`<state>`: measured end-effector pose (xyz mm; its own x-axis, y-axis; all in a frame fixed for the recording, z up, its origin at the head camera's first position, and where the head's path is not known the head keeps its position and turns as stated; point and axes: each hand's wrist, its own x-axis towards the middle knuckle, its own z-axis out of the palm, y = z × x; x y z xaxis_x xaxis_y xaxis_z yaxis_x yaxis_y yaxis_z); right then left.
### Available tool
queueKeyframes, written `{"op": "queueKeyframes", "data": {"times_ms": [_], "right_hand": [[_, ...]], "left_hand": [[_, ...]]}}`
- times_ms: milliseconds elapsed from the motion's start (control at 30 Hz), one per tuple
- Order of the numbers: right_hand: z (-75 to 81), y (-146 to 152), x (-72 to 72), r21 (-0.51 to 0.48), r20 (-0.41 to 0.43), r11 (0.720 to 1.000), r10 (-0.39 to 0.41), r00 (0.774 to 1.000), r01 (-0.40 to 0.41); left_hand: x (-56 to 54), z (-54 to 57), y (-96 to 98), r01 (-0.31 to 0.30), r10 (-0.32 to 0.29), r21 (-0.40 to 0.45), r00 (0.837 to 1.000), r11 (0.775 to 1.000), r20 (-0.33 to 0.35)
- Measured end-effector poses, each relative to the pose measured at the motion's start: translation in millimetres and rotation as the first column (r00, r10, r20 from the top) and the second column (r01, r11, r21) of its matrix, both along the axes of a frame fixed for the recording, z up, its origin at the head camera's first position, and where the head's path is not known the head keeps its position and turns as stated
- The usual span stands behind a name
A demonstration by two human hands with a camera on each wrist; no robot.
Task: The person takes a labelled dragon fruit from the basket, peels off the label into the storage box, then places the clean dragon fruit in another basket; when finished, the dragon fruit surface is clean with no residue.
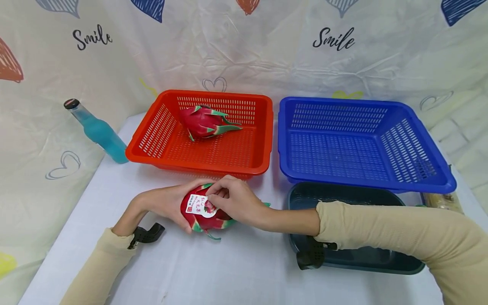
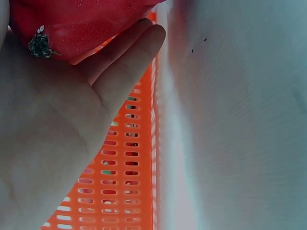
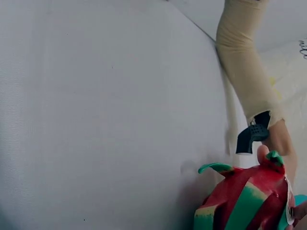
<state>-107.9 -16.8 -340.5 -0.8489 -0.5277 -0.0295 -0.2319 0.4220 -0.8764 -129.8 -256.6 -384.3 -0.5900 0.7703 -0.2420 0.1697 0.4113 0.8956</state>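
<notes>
On the white table in front of the red basket lies a dragon fruit (image 1: 212, 222), red with green-tipped scales. My left hand (image 1: 169, 204) holds it from the left, thumb on the near side and fingers at the far side. In the left wrist view its palm lies against the fruit's red skin (image 2: 91, 24). A white printed label (image 1: 198, 205) with a fruit picture faces up on the fruit. My right hand (image 1: 240, 201) reaches over from the right and pinches the label's upper right edge. The right wrist view shows the fruit's green scales (image 3: 244, 208) and the label edge-on.
Behind stands a red basket (image 1: 198, 165) with another dragon fruit (image 1: 202, 122) inside. To its right is a blue basket (image 1: 366, 180). A dark green tray (image 1: 354, 266) lies under the right forearm. A bottle of blue liquid (image 1: 101, 133) stands at the back left.
</notes>
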Motion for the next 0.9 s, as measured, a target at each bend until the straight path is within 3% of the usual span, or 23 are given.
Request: {"op": "queueKeyframes", "data": {"times_ms": [300,900], "right_hand": [[0.6,-3.7,1.9,-0.006,0.071,1.000,-0.026,0.997,0.026],[-1.7,-3.9,0.7,0.018,0.112,1.000,0.010,0.994,-0.012]], "left_hand": [[0.7,1.9,1.5,-0.005,0.005,-0.010,1.000,1.000,0.003],[-0.1,0.4,1.3,-0.007,0.007,-0.006,1.000,1.000,-0.003]]}}
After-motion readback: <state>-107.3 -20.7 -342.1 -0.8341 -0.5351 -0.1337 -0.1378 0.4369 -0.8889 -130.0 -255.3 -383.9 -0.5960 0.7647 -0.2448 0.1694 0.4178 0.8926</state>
